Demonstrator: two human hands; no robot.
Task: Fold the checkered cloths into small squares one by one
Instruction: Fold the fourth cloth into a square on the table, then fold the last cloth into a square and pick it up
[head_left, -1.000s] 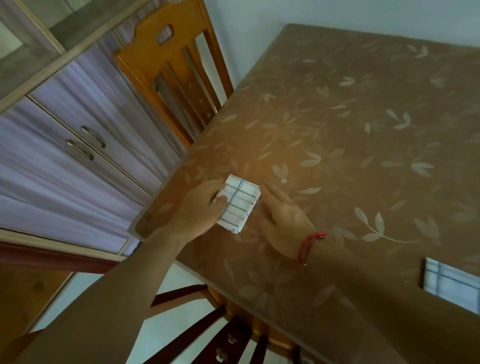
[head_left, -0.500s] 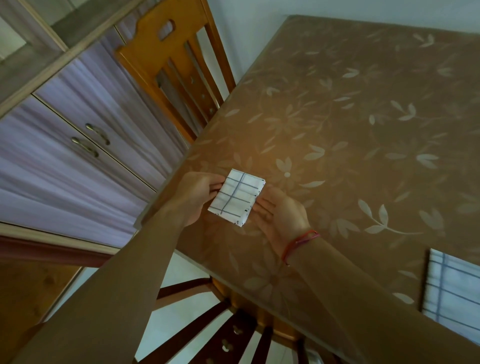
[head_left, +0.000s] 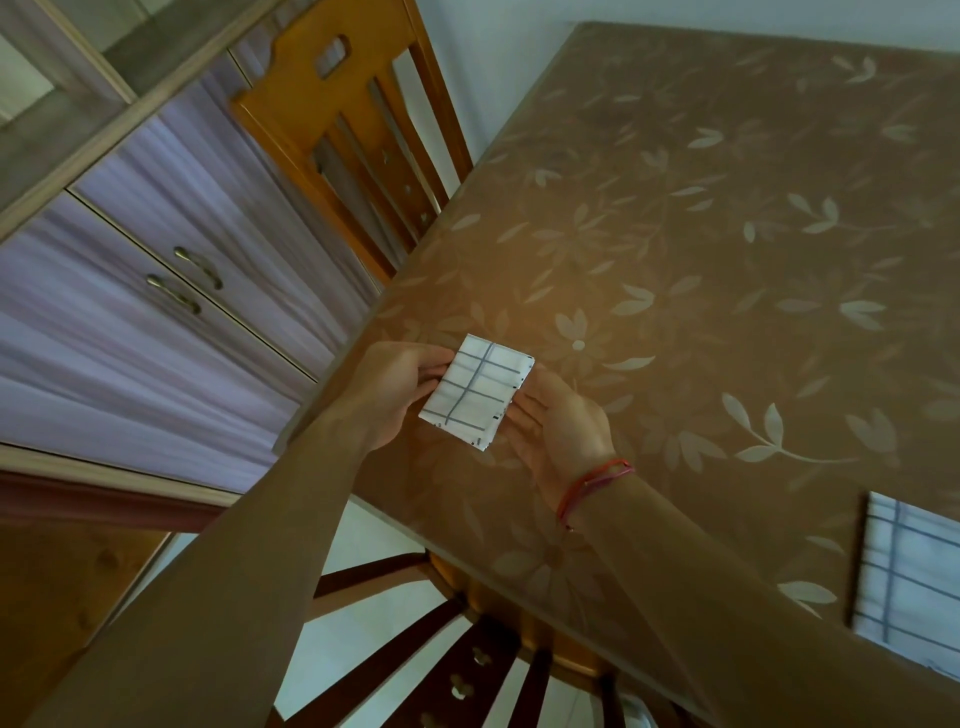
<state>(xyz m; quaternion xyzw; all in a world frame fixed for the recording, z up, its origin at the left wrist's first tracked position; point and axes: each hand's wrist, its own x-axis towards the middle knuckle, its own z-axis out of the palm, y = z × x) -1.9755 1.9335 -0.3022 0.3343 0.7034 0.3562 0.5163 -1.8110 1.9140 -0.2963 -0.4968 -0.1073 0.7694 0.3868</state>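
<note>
Slip risk: folded checkered cloth (head_left: 475, 392) was pinched between left grip (head_left: 400, 384) and right grip (head_left: 561, 426), both clamped on its side edges, apparently off the table (head_left: 727, 260). Layers at its lower corner could fan open if either pinch eased. Next cloth (head_left: 906, 577) lay well right of the right grip.

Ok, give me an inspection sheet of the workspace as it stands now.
Surface: table with a brown leaf-patterned cover.
Job's things: folded checkered cloth held over the table's near corner; second checkered cloth lying flat at the right, partly out of frame.
Clutter: nothing seen.
Grippers: left hand pinches the folded cloth's left edge; right hand holds its right edge, red bracelet on the wrist.
Cables: nothing seen.
Surroundings: wooden chair beside the table, second chair below its near edge, cabinet at left.
</note>
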